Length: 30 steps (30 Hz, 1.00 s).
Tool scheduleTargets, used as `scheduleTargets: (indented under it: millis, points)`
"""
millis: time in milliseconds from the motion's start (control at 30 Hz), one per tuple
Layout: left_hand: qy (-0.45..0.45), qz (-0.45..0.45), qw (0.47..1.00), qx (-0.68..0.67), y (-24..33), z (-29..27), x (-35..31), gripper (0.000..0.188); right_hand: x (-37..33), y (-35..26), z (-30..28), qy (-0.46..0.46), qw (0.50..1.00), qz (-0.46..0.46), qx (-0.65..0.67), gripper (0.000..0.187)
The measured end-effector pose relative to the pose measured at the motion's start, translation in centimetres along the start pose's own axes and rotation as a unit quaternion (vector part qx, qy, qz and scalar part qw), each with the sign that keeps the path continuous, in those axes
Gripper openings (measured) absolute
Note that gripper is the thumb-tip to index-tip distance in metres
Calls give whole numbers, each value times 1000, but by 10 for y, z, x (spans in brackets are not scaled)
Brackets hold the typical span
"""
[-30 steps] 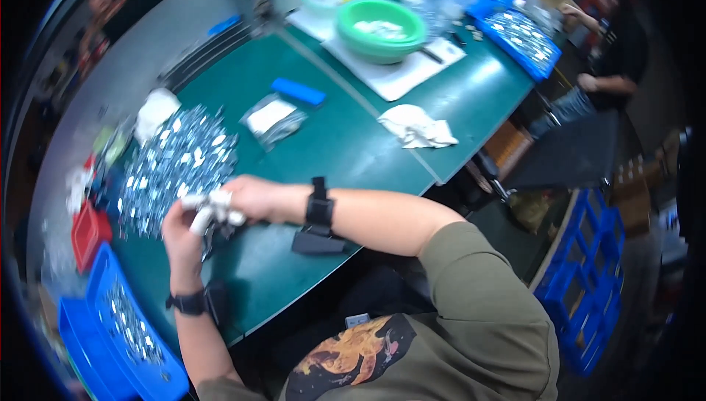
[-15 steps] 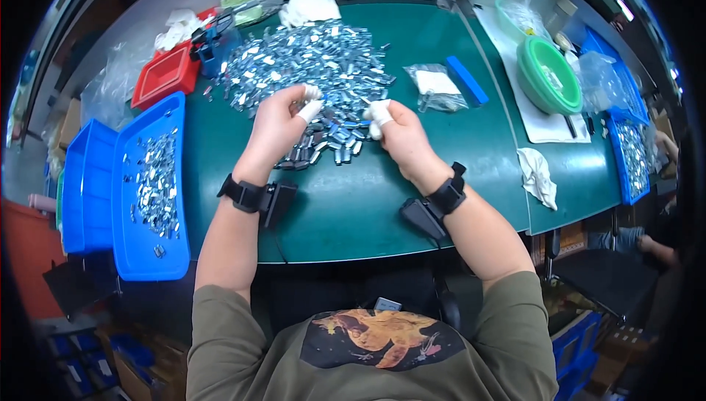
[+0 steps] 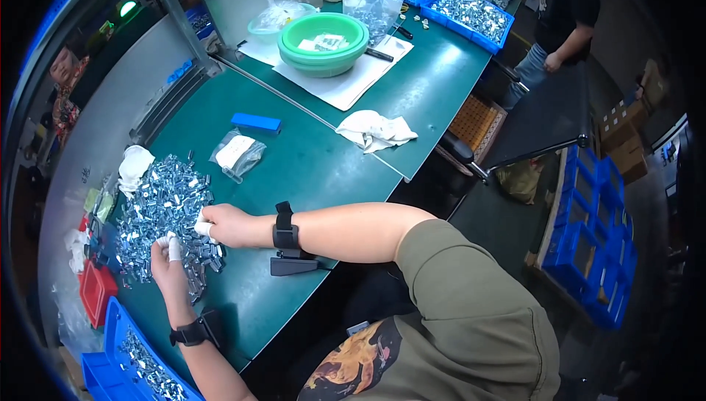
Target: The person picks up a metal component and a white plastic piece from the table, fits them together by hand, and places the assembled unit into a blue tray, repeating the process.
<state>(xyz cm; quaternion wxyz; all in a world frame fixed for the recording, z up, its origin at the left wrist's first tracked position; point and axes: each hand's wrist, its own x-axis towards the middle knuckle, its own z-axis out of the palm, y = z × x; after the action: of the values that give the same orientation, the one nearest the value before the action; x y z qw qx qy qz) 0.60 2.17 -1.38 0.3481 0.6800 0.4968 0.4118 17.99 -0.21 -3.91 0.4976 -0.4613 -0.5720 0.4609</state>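
- A green surface [image 3: 294, 180] carries a loose pile of small metal parts [image 3: 165, 199], spread out probably so single pieces come away easily.
- The left hand [image 3: 168, 268] is at the pile's near side, the right hand [image 3: 229, 226] at its right edge; they stand apart, fingertips curled. Whether either pinches a part, I cannot tell.
- White covers on the fingertips likely protect skin or metal.
- A blue tray [image 3: 114, 327] holding similar parts sits nearer than the pile, seemingly within easy reach.
- Against half a second ago, the view has swung rightward and the hands look closer together.
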Motion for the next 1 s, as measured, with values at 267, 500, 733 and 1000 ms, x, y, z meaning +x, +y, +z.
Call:
scheduleTargets:
  millis: [267, 500, 733, 1000]
  points:
    - [-37, -125, 930, -343, 10, 11, -12, 13, -2, 3, 10, -20, 997, -57, -47, 17]
    - [-36, -125, 936, -327, 23, 17, -16, 16, -5, -3, 8, 2, 995, -69, -77, 10]
    - [-54, -117, 952, -278, 13, 10, -13, 16, -6, -3, 5, 15, 991, -84, -105, 9]
    - [-108, -30, 977, -183, 16, 12, -21, 17, 0, -15, -7, -117, 987, 89, 61, 14]
